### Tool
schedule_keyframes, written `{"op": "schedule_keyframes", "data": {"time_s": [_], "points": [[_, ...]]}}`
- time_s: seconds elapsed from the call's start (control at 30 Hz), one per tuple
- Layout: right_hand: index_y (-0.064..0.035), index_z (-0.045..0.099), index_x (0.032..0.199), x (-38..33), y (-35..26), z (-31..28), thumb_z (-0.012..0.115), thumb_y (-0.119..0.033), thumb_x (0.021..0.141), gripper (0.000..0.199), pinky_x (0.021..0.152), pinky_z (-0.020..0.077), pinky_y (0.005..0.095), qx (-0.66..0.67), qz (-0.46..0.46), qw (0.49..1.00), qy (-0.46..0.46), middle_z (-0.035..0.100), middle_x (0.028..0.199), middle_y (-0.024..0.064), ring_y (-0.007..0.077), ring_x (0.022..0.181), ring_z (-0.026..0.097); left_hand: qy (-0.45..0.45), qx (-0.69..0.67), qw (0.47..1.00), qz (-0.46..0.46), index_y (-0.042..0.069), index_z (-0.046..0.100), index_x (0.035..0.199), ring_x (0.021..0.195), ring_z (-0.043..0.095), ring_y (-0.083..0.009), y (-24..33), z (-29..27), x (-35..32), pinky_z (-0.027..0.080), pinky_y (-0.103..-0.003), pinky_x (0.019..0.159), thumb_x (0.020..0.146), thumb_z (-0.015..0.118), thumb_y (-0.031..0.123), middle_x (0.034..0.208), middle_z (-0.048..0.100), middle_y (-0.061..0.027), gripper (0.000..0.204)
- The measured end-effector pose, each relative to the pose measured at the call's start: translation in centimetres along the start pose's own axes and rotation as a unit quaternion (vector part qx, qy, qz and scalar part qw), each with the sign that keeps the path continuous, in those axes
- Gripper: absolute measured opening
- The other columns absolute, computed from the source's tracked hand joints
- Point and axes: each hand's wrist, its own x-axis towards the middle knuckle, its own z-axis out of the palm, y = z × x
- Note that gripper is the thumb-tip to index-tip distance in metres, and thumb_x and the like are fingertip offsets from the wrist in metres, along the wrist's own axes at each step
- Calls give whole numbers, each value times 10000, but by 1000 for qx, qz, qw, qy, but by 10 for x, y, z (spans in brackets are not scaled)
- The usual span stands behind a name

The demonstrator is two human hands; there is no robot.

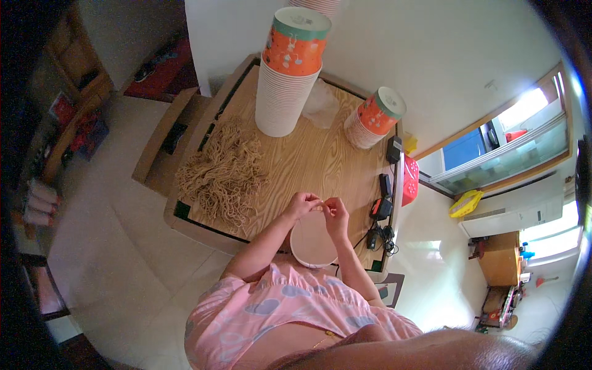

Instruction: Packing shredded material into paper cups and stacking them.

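A round white paper bucket (312, 242) stands close to my body at the table's near edge, its wide round mouth facing up. My left hand (304, 205) is at its far rim, closed in a pinch. Beside it my right hand (337, 217) is closed too, its fingertips almost touching those of the left at the same rim. Whatever small thing lies between the fingertips is too small to make out. To the left on the table is a loose heap of tan twine cords (227, 172).
A tall stack of nested paper buckets (285, 92), topped in orange and green, stands at the back of the wood-grain table (308, 166). Right of it are a shorter stack (370, 123) and a clear plastic bag (322, 105). Black adapters (381, 208) and cables (387, 237) line the right edge.
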Motion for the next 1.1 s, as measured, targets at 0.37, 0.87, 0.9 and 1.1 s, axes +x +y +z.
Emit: {"op": "schedule_keyframes", "data": {"time_s": [0.37, 0.87, 0.9, 1.1], "points": [[-8, 579, 816, -1, 6, 1, 556, 23, 758, 70, 588, 449, 241, -61, -51, 997, -2, 564, 720, 60, 122, 662, 552, 46, 10, 999, 4, 26, 620, 746, 586, 491, -67, 8, 2, -8, 404, -223, 545, 735, 650, 142, 639, 568, 7, 120], [-1, 606, 785, 1, 3, 3, 631, -46, 721, 83, 635, 464, 262, -102, -61, 993, 1, 573, 751, 89, 169, 685, 566, 36, 27, 999, -7, 78, 622, 719, 509, 446, -50, 13, 2, -8, 344, -212, 456, 743, 644, 187, 586, 531, 37, 114], [-3, 601, 783, 2, 5, 3, 629, -45, 725, 76, 641, 459, 255, -88, -94, 991, 22, 562, 754, 78, 161, 689, 555, 37, 27, 999, -7, 78, 622, 719, 509, 446, -50, 14, 1, -7, 344, -212, 456, 743, 644, 187, 586, 531, 37, 114], [-6, 585, 790, 4, 2, 0, 609, -27, 744, 56, 643, 443, 224, -31, -54, 998, -14, 557, 754, 45, 118, 697, 536, 38, 5, 999, -21, 46, 612, 705, 498, 436, -49, 16, 2, -10, 354, -208, 449, 745, 649, 178, 565, 514, 40, 142]]}}
